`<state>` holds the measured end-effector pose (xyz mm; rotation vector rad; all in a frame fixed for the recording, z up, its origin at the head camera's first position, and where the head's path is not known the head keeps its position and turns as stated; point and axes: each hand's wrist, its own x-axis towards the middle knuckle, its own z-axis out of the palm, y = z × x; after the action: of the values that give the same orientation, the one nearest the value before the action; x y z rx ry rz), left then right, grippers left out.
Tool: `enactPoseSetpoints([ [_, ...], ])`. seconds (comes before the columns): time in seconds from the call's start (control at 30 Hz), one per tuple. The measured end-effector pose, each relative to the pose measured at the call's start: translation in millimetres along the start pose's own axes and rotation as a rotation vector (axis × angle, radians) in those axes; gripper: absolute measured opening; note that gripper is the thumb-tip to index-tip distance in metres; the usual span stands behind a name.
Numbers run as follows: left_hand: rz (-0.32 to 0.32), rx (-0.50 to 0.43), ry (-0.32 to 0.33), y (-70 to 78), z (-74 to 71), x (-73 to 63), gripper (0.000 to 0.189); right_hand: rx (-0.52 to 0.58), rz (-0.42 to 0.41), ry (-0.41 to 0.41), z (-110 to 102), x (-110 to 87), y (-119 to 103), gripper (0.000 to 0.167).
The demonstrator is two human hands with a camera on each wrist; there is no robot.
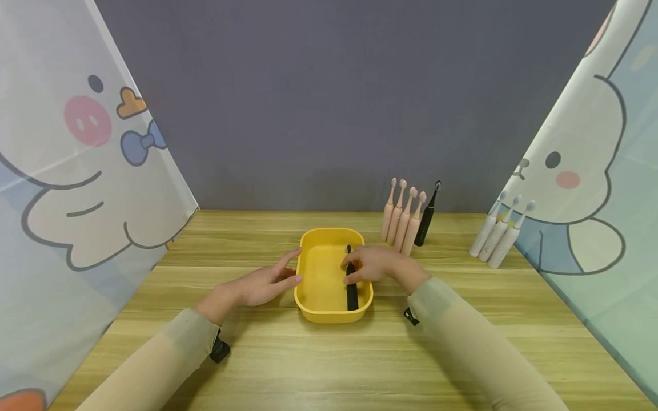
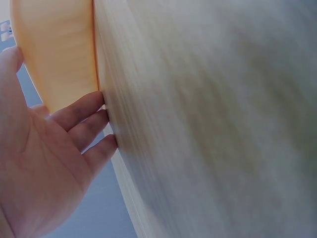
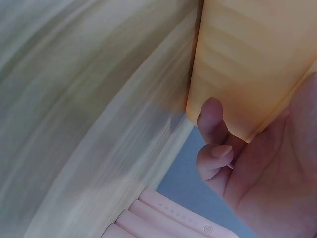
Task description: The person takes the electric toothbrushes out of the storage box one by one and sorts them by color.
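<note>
A yellow tray point(image 1: 323, 317) sits on the table. Inside it, along its right side, lies a black electric toothbrush point(image 1: 352, 297) with its brush head toward the back. My right hand point(image 1: 374, 264) reaches over the tray's right rim, thumb and forefinger spread apart over the toothbrush's middle. In the right wrist view, the other fingers point(image 3: 213, 161) bend loosely outside the tray wall, and the toothbrush is hidden. My left hand point(image 1: 264, 283) is at the tray's left side, with its thumb and a fingertip at the rim and the other fingers point(image 2: 81, 114) extended low beside the wall.
Several pink electric toothbrushes point(image 1: 403, 225) stand in a row behind my right hand. One black toothbrush point(image 1: 425, 220) stands upright beside them. Farther right stand three white toothbrushes point(image 1: 496, 240). A grey panel point(image 1: 329, 114) rises behind the wooden table point(image 1: 319, 365), with printed cloths on both sides.
</note>
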<state>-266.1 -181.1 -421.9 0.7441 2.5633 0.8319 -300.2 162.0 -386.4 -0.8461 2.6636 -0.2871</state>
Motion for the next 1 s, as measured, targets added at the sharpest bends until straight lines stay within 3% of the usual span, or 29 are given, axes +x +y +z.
enactPoseSetpoints([
  [0.2, 0.008, 0.017, 0.010, -1.8, 2.0, 0.4, 0.084, -0.022, -0.010, 0.010, 1, 1.1, -1, 0.049],
  [0.83, 0.010, -0.004, 0.004, 3.0, -1.1, 0.2, 0.085, 0.059, -0.002, 0.032, -6, -6.1, 0, 0.056],
  [1.0, 0.000, -0.017, 0.002, 4.0, -0.8, -0.5, 0.085, 0.057, -0.006, 0.070, -7, -7.5, -3, 0.055],
])
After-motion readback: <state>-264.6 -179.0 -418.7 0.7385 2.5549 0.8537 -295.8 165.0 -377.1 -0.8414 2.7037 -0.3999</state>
